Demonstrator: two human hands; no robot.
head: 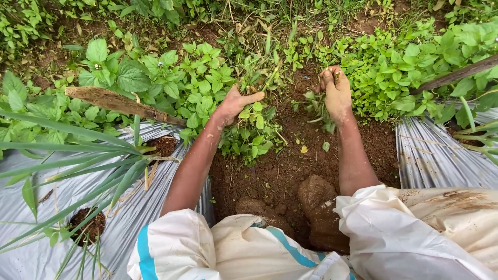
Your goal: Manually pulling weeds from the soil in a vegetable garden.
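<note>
Head view: the left hand [234, 103] is closed around a clump of leafy weeds [249, 132] at the edge of the bare soil [290, 166], while the right hand [336, 92] is pinched on a smaller green tuft [317, 106] just beside it. Stems could be snapped above the roots if pulled sideways. The silver plastic mulch [441, 155] and the long-leaved crop [78, 155] nearby could be caught and torn.
</note>
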